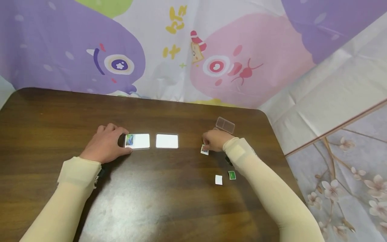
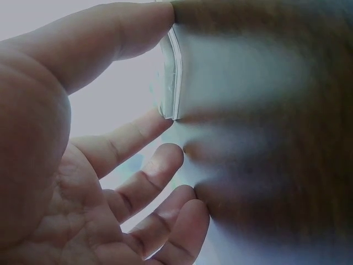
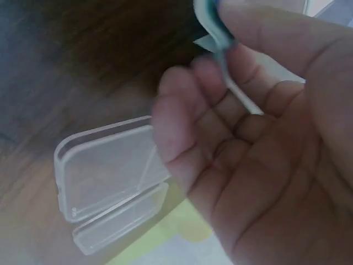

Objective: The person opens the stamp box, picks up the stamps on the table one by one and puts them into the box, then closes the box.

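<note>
On the left of the table, my left hand (image 1: 105, 143) holds the edges of a flat clear case (image 1: 141, 141) between thumb and index finger. The case looks bright white, with a small coloured picture (image 1: 129, 139) at its left end. In the left wrist view the case's clear edge (image 2: 177, 74) shows between thumb and index fingertip. My right hand (image 1: 218, 140) pinches a small stamp-like paper piece (image 1: 204, 149) at the right. The right wrist view shows a bent piece (image 3: 212, 22) between thumb and fingers, blurred; whether there are several cannot be told.
A second white-looking flat case (image 1: 167, 141) lies right of the first. An opened clear plastic box (image 1: 225, 125) stands beyond my right hand, partly hidden by it. Nearer me lie a small white piece (image 1: 218, 179) and a green one (image 1: 231, 175). A patterned cloth hangs behind the table.
</note>
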Action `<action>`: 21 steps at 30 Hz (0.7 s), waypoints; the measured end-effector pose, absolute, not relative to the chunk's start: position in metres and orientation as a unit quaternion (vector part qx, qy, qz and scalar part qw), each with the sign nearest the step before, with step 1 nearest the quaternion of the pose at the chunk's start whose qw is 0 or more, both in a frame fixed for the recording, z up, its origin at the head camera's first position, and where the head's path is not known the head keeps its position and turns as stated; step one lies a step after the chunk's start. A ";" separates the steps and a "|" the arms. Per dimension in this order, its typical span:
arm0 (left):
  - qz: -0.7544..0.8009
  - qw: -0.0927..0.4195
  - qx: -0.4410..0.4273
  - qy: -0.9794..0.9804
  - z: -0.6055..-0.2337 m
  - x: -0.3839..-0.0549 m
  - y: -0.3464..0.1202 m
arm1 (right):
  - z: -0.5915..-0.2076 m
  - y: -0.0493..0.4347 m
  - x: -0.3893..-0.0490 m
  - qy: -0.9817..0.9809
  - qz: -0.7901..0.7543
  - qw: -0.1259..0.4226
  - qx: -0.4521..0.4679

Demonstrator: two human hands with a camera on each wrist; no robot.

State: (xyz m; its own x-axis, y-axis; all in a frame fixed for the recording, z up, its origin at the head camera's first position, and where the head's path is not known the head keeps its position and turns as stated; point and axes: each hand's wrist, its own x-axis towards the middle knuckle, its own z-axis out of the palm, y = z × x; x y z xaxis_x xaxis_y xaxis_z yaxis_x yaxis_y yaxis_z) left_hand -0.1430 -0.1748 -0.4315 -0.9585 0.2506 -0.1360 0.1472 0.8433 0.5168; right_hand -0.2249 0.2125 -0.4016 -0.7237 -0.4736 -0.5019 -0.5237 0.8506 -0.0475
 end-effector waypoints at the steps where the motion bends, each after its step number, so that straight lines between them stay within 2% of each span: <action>1: 0.262 0.100 0.104 0.954 -0.432 -0.143 -0.175 | -0.402 0.214 -0.225 0.927 0.037 0.256 -0.273; 8: 0.264 0.105 0.100 0.953 -0.435 -0.143 -0.179 | -0.402 0.215 -0.229 0.928 -0.090 0.254 -0.257; 21: 0.260 0.106 0.101 0.954 -0.434 -0.144 -0.176 | -0.422 0.208 -0.233 0.930 -0.236 0.142 -0.242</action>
State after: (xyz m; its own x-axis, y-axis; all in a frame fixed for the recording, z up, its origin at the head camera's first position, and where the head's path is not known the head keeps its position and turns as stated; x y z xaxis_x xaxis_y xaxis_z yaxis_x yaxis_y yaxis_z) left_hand -0.1441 -0.1758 -0.4340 -0.9569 0.2485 -0.1501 0.1381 0.8444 0.5176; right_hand -0.2332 0.2083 -0.4220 -0.8426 -0.5172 -0.1501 -0.3828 0.7713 -0.5085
